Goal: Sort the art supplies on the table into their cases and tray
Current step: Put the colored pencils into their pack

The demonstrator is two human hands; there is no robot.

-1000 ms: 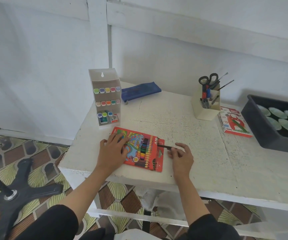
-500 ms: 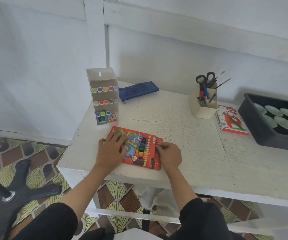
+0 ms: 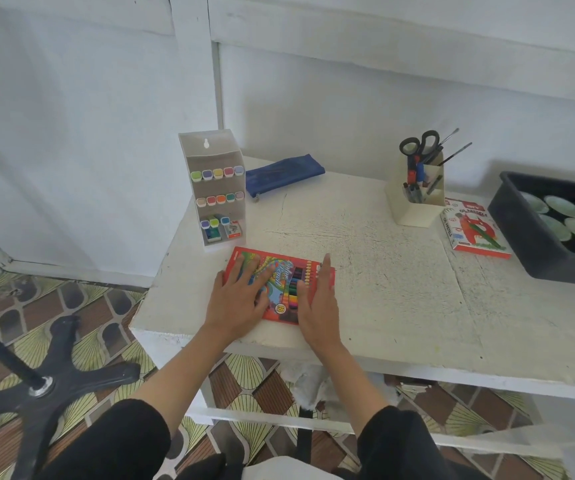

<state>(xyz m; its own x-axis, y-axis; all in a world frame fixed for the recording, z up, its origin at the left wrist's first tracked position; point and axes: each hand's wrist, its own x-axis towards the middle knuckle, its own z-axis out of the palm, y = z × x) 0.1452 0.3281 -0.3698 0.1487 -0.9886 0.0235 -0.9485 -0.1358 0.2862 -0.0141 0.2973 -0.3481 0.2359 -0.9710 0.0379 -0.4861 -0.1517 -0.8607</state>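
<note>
Red card pencil box (image 3: 284, 282) lies flat nr the desk's (image 3: 383, 289) front edge, L side, w/ left grip (image 3: 241, 296) spread flat on its L half and right grip (image 3: 317, 299) flat, fingers straight, along its R edge; both press, neither curls round it. Just behind stands a white tiered marker rack (image 3: 215, 188) w/ pastel square caps, and a limp blue fabric pouch (image 3: 284, 173) lies further back on the rough, cracked white paint. Well apart to the R: cream pen holder (image 3: 414, 206) w/ black-handled scissors (image 3: 417, 143), oil pastel box (image 3: 473, 230), black plastic tray (image 3: 528, 244).
</note>
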